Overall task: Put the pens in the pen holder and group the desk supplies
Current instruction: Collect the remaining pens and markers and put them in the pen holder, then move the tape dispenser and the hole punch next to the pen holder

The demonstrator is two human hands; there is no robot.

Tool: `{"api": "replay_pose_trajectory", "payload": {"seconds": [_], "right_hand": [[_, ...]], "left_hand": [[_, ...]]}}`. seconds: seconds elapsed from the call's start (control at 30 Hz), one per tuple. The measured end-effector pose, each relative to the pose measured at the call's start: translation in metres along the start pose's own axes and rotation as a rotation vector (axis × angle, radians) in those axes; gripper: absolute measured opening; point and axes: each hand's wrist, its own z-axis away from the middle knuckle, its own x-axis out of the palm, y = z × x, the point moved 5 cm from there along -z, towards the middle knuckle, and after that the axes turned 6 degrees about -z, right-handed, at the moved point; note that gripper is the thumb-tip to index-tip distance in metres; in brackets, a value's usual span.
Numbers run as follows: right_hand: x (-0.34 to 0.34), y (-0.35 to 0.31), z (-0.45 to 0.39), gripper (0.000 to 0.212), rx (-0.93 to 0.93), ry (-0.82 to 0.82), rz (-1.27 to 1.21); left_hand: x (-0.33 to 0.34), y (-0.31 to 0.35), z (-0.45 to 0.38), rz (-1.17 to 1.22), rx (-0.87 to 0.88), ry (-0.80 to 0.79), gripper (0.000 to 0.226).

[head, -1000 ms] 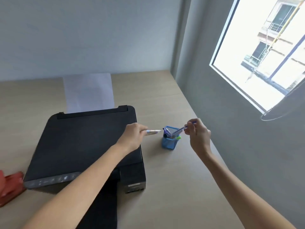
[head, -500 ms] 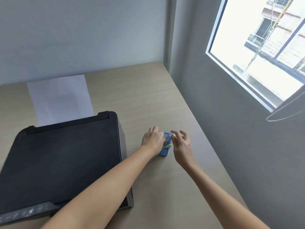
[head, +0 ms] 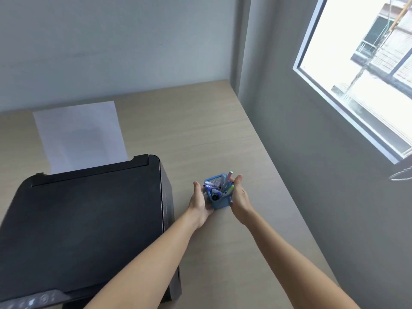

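Observation:
A small blue mesh pen holder [head: 219, 202] stands on the wooden desk [head: 200, 130], just right of the printer. Several pens [head: 217, 188] and a green-tipped marker stick out of its top. My left hand [head: 199, 202] presses flat against the holder's left side. My right hand [head: 239, 197] presses against its right side, fingers pointing away from me. Both palms cup the holder between them.
A black printer [head: 84, 215] fills the desk's left half, with white paper [head: 78, 134] sticking up from its rear tray. A grey wall [head: 312, 175] runs along the desk's right edge, with a bright window [head: 361, 70] in it.
One second ago each hand held a pen at the holder. The pens now stand inside it and both hands have closed against its sides. The view has shifted right.

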Motion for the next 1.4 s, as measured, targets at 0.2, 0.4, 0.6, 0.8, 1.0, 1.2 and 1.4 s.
{"api": "replay_pose_trajectory", "payload": {"seconds": [0.2,0.4,0.6,0.8,1.0,1.2,1.4], "right_hand": [[0.006,-0.008,-0.007,0.063,0.003,-0.010,0.012],[0.005,-0.011,-0.002,0.068,-0.003,-0.005,0.010],[0.003,-0.050,0.035,0.066,-0.230,0.146,0.206],[0.062,-0.094,0.089,0.055,-0.617,0.128,0.477],[0.200,-0.066,0.156,0.043,-0.677,-0.186,0.535],[0.341,0.011,0.231,0.046,-0.686,-0.471,0.743],[0.462,0.111,0.271,0.039,-0.647,-0.692,0.903]], "left_hand": [[0.001,0.013,-0.012,-0.067,0.016,-0.004,0.072],[-0.003,0.018,-0.006,-0.138,0.000,0.002,0.076],[-0.012,0.044,0.042,-0.338,0.140,0.020,0.078],[-0.057,0.083,0.143,-0.329,0.434,-0.090,0.070],[-0.214,0.084,0.237,-0.324,0.658,0.169,0.049],[-0.417,0.011,0.305,-0.438,0.553,0.708,0.031],[-0.573,-0.076,0.362,-0.773,0.160,1.259,0.057]]}}
